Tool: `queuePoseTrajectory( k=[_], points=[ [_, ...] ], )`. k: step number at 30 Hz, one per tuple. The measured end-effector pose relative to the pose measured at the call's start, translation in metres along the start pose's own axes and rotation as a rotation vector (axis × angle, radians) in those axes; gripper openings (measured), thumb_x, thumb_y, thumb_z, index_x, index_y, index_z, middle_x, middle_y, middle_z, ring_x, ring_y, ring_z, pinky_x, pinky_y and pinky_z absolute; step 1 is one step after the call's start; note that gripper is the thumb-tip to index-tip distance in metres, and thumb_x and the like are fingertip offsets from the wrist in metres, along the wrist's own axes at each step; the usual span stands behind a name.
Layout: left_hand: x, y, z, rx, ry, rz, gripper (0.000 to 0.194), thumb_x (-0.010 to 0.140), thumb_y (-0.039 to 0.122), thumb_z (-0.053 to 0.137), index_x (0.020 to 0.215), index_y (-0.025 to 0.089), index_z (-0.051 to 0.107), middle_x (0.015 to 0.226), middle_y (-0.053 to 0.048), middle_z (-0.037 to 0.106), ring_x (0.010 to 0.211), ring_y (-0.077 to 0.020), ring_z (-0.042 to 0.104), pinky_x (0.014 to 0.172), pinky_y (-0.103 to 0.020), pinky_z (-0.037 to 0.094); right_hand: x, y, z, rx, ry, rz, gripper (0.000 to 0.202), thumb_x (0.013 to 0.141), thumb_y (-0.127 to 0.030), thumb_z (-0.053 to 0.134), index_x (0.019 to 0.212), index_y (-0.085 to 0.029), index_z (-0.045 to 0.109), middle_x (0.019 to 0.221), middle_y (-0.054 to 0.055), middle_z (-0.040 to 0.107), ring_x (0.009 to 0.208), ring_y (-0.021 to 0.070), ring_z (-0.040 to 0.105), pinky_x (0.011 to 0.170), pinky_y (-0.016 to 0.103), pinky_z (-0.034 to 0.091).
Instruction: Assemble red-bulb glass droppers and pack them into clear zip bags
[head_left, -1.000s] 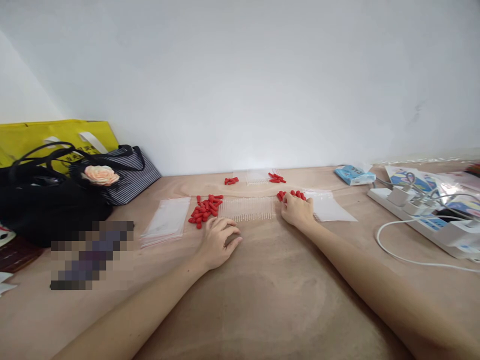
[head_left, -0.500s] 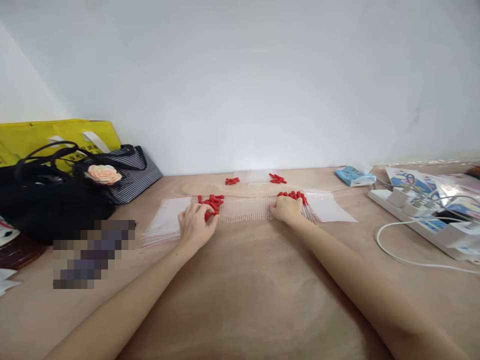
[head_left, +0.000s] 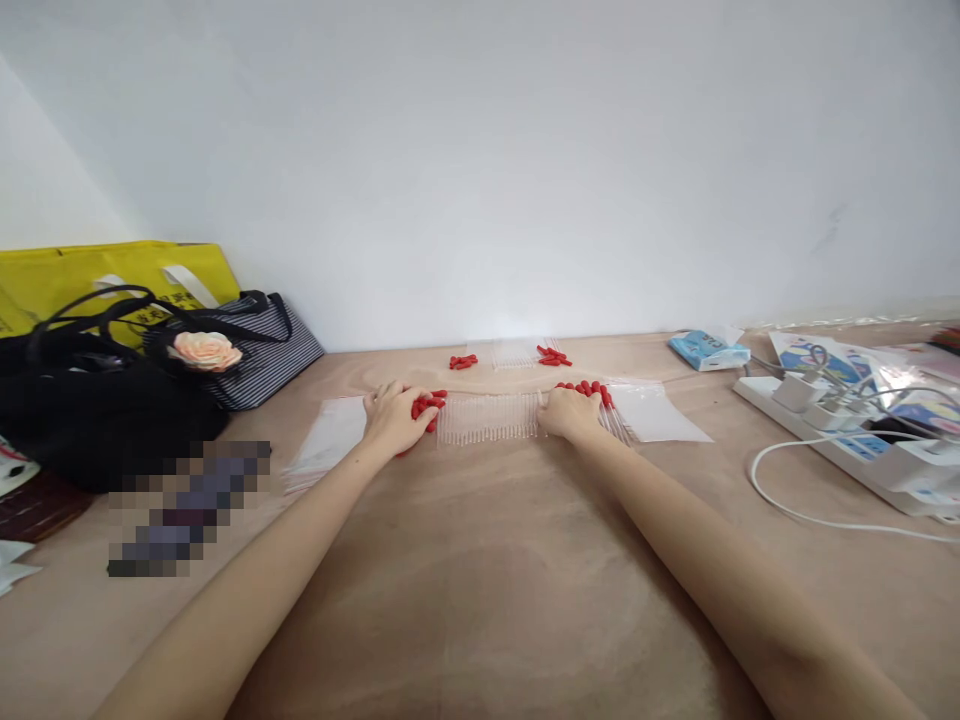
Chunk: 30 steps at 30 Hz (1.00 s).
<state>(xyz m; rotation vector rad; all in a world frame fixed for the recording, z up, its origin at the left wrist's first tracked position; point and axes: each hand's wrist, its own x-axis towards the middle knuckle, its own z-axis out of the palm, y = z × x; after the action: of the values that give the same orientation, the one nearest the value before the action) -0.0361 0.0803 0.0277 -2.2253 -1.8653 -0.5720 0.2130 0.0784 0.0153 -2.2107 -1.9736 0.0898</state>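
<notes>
My left hand (head_left: pixel 396 418) rests over a pile of red rubber bulbs (head_left: pixel 429 402), its curled fingers touching them; whether it grips one is unclear. A row of thin clear tubes (head_left: pixel 491 419) lies side by side between my hands. At the right end of that row, my right hand (head_left: pixel 570 412) is closed, and its fingertips hide what they hold. Red-topped droppers (head_left: pixel 604 396) lie just behind and beside it. White plastic bags lie flat to the left (head_left: pixel 330 436) and to the right (head_left: pixel 658 411).
By the wall are two small red bulb piles (head_left: pixel 463 362) (head_left: pixel 554 356) with clear tubes (head_left: pixel 514 352) between them. Bags (head_left: pixel 262 350) stand at left, near a pixelated object (head_left: pixel 195 510). A power strip (head_left: pixel 840 430) with cables and a blue tissue pack (head_left: pixel 708 350) lie at right.
My left hand has shifted slightly right and away from me over the red bulbs, uncovering some at its right. My right hand has moved slightly left.
</notes>
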Motion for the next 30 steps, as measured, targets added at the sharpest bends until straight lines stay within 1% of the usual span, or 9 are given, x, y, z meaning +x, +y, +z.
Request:
queuePoseTrajectory(
  k=[4, 9, 12, 17, 20, 21, 23, 25, 30],
  points=[
    [0.018, 0.004, 0.012, 0.046, -0.039, 0.065, 0.02, 0.071, 0.037, 0.056, 0.083, 0.023, 0.065, 0.099, -0.008, 0.056, 0.099, -0.0294, 0.044, 0.082, -0.046, 0.029, -0.02, 0.004, -0.005, 0.025, 0.022, -0.17, 0.024, 0.077, -0.028, 0.044, 0.079, -0.014, 0.063, 0.086, 0.012, 0.065, 0.082, 0.0228, 0.057, 0.073, 0.034, 0.034],
    [0.028, 0.0, 0.024, 0.029, -0.037, 0.112, 0.012, 0.069, 0.031, 0.057, 0.071, 0.022, 0.064, 0.092, -0.008, 0.058, 0.095, -0.0304, 0.046, 0.081, -0.049, 0.029, -0.047, 0.023, 0.0, 0.165, 0.05, -0.613, 0.018, 0.079, -0.03, 0.048, 0.072, -0.017, 0.058, 0.075, 0.006, 0.063, 0.075, 0.0171, 0.055, 0.066, 0.027, 0.035],
    [0.031, 0.0, 0.023, 0.0, -0.013, 0.146, 0.011, 0.073, 0.026, 0.054, 0.068, 0.02, 0.061, 0.088, -0.007, 0.059, 0.093, -0.0286, 0.048, 0.082, -0.048, 0.029, -0.056, 0.035, 0.005, 0.211, 0.057, -0.741, 0.015, 0.079, -0.028, 0.051, 0.071, -0.017, 0.056, 0.071, 0.004, 0.06, 0.071, 0.0155, 0.052, 0.064, 0.026, 0.034],
    [0.022, 0.014, 0.004, -0.086, 0.059, 0.216, 0.012, 0.081, 0.021, 0.043, 0.085, 0.018, 0.054, 0.09, -0.007, 0.059, 0.091, -0.022, 0.051, 0.081, -0.036, 0.036, -0.06, 0.045, 0.012, 0.268, 0.097, -0.79, 0.013, 0.08, -0.028, 0.051, 0.073, -0.017, 0.054, 0.074, 0.003, 0.057, 0.072, 0.0151, 0.049, 0.065, 0.027, 0.034],
    [-0.004, 0.03, -0.007, -0.143, 0.061, 0.291, 0.011, 0.083, 0.023, 0.042, 0.087, 0.018, 0.051, 0.084, -0.004, 0.06, 0.083, -0.0181, 0.054, 0.076, -0.031, 0.04, -0.06, 0.047, 0.015, 0.293, 0.105, -0.795, 0.013, 0.08, -0.029, 0.051, 0.075, -0.017, 0.054, 0.076, 0.004, 0.057, 0.074, 0.0158, 0.049, 0.067, 0.028, 0.034],
    [-0.016, 0.035, -0.009, -0.185, 0.035, 0.372, 0.01, 0.083, 0.024, 0.043, 0.084, 0.018, 0.051, 0.082, -0.003, 0.06, 0.079, -0.0178, 0.055, 0.075, -0.031, 0.04, -0.06, 0.048, 0.016, 0.303, 0.1, -0.796, 0.013, 0.08, -0.029, 0.051, 0.075, -0.017, 0.054, 0.076, 0.004, 0.057, 0.075, 0.016, 0.049, 0.067, 0.028, 0.034],
    [-0.04, 0.046, -0.009, -0.218, -0.019, 0.534, 0.01, 0.081, 0.025, 0.046, 0.077, 0.018, 0.052, 0.075, -0.002, 0.06, 0.073, -0.017, 0.054, 0.08, -0.035, 0.038, -0.059, 0.049, 0.017, 0.317, 0.088, -0.798, 0.014, 0.08, -0.03, 0.051, 0.075, -0.018, 0.054, 0.077, 0.004, 0.057, 0.076, 0.0162, 0.049, 0.067, 0.028, 0.034],
    [-0.059, 0.053, -0.005, -0.234, -0.049, 0.592, 0.009, 0.081, 0.024, 0.047, 0.077, 0.018, 0.053, 0.073, -0.001, 0.061, 0.072, -0.0163, 0.055, 0.085, -0.038, 0.035, -0.06, 0.049, 0.017, 0.307, 0.094, -0.799, 0.015, 0.081, -0.032, 0.051, 0.076, -0.018, 0.055, 0.078, 0.004, 0.058, 0.078, 0.0165, 0.049, 0.069, 0.029, 0.034],
    [-0.075, 0.055, 0.007, -0.294, -0.062, 0.521, 0.018, 0.079, 0.028, 0.051, 0.092, 0.018, 0.059, 0.094, -0.007, 0.062, 0.091, -0.0214, 0.054, 0.084, -0.04, 0.039, -0.065, 0.045, 0.017, 0.268, 0.167, -0.769, 0.022, 0.079, -0.04, 0.053, 0.08, -0.019, 0.057, 0.083, 0.004, 0.058, 0.083, 0.0179, 0.048, 0.072, 0.031, 0.031]
  ],
)
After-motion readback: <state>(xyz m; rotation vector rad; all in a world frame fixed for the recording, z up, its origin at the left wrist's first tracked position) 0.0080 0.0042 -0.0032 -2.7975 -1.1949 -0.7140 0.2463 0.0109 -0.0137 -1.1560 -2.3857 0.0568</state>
